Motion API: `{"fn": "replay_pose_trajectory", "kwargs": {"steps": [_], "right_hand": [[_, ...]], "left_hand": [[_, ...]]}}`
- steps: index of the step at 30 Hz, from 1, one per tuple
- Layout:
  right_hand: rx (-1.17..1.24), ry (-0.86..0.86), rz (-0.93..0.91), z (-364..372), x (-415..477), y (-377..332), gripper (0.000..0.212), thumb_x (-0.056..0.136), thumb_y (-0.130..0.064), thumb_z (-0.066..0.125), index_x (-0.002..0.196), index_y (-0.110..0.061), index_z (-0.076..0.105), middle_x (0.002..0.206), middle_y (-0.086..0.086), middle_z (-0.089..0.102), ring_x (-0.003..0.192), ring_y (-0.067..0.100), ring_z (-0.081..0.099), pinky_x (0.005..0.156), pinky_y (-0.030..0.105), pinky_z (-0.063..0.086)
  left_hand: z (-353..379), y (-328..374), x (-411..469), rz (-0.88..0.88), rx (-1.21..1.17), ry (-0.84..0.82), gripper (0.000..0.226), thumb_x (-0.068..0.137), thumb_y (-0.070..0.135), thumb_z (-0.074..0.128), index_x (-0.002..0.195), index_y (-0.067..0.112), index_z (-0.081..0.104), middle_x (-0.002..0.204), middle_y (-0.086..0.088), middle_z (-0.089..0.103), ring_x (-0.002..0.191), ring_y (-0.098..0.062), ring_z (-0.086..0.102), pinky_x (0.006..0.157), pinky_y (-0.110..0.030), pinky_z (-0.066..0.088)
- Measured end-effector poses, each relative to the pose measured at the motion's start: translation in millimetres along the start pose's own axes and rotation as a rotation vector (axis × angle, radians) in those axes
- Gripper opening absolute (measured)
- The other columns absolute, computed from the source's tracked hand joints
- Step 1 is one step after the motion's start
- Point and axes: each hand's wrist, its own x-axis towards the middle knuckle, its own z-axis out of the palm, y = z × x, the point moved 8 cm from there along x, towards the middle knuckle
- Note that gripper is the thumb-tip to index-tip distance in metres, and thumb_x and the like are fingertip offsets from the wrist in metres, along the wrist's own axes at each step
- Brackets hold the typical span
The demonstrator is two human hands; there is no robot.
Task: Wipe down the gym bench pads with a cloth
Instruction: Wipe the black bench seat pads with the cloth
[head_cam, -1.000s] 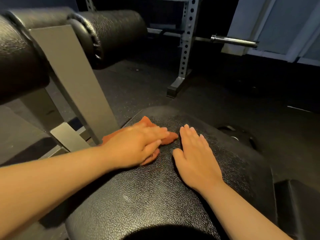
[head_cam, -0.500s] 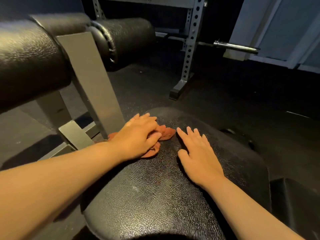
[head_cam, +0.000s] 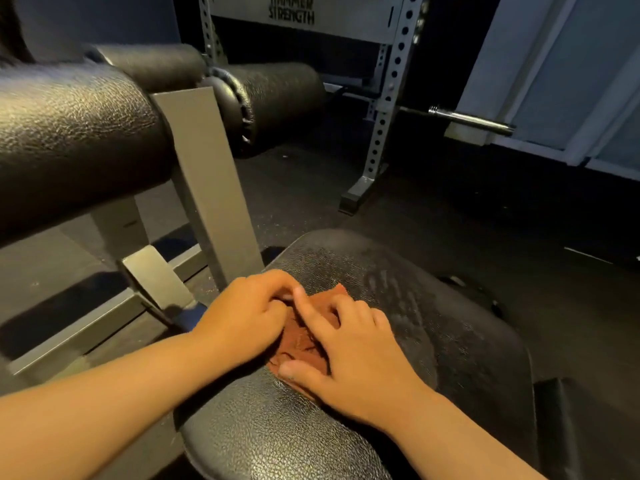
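left hand (head_cam: 249, 318): our fingers curl, gripping rust-orange crumpled cloth (head_cam: 304, 336)
right hand (head_cam: 358, 362): we pinch the same cloth
surface: cloth lies on black textured vinyl bench pad (head_cam: 450, 327)
room: dark rubber floor (head_cam: 467, 209), grey perforated steel rack (head_cam: 389, 95)

Holds both bare forearms forward, converging at centre. Grips cloth (head_cam: 302, 345) with left hand (head_cam: 247, 318), knuckles up, fingers curled under. Bunches same cloth with right hand (head_cam: 362, 358): index straight, other fingers bent, thumb at near edge. Touches left fingers with right index tip.
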Motion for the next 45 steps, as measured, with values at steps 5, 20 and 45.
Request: {"fn": "replay_pose_trajectory", "kwargs": {"steps": [5,20,45], "right_hand": [[0.061,0.198,0.124,-4.3,38.8,64.6,0.049,0.091,-0.063,0.037,0.122,-0.041,0.068,0.120,-0.006,0.059,0.110,0.023,0.056,0.096,0.041,0.044],[-0.083,0.064,0.179,-11.9,80.9,85.7,0.030,0.100,-0.038,0.048,0.126,-0.034,0.063,0.135,-0.007,0.050,0.116,0.024,0.050,0.092,0.041,0.047],[-0.052,-0.095,0.282,-25.8,40.1,114.7,0.020,0.102,-0.041,0.045,0.109,-0.031,0.061,0.100,0.004,0.059,0.092,0.014,0.064,0.073,0.028,0.047]], "left_hand": [[-8.3,-26.1,6.5,-0.045,0.173,0.060,0.051,0.072,0.022,0.039,0.116,0.029,0.063,0.119,0.008,0.065,0.120,-0.017,0.053,0.108,-0.045,0.040],[23.3,-8.5,9.9,0.158,0.430,-0.115,0.055,0.087,0.031,0.036,0.139,0.026,0.052,0.154,0.009,0.042,0.148,-0.008,0.025,0.125,-0.036,0.013],[23.2,-10.0,7.9,0.155,0.475,-0.114,0.065,0.084,0.051,0.021,0.141,0.033,0.048,0.155,0.015,0.037,0.147,-0.002,0.022,0.124,-0.032,0.006]]}}
